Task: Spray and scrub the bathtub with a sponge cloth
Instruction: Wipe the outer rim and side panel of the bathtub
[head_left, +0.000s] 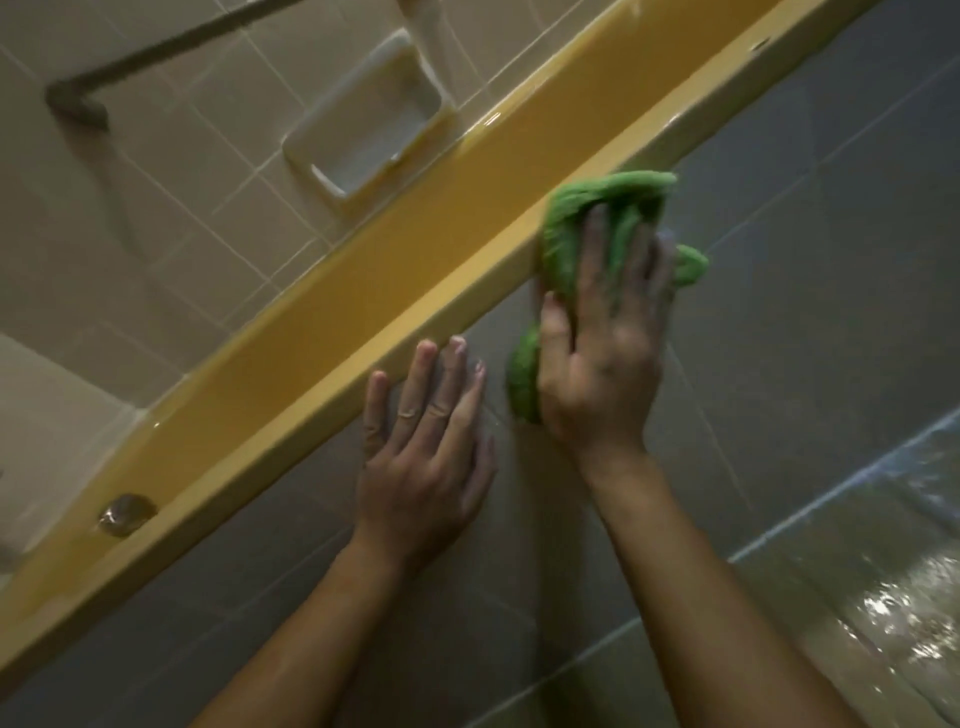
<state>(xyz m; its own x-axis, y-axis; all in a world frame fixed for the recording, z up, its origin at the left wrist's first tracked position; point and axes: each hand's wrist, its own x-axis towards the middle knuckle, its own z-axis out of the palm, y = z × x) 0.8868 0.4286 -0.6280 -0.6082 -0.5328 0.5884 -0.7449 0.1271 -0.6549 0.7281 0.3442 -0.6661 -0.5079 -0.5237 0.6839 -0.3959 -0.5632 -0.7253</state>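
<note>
"One green sponge cloth (582, 218): where have I got it?"

"You have it bunched against the outer edge of the yellow bathtub (363, 291) rim, about midway along the stretch in view. Part of it hangs down over the grey tiled panel (831, 260) just under that edge."

"And my right hand (602, 358)?"

"It lies flat on top of the cloth. Your fingers (592, 249) are spread and fairly straight, pressing rather than clutching, and green shows past them at the top, at the right and beside your thumb."

"The left hand (426, 457)?"

"It holds nothing. Its fingers (421, 379) are straight and released, laid flat on the grey panel, with the tips reaching up to the rim's lower edge. It sits just beside the cloth, apart from it."

"What else is around the tub?"

"On the rim's far side a recessed soap dish (363, 130) is set in the pale wall tiles (156, 208), and a dark grab bar (156, 52) runs above it. A round metal fitting (126, 513) sits towards the rim's lower-left end. At the lower right the floor (909, 597) shines wet."
</note>
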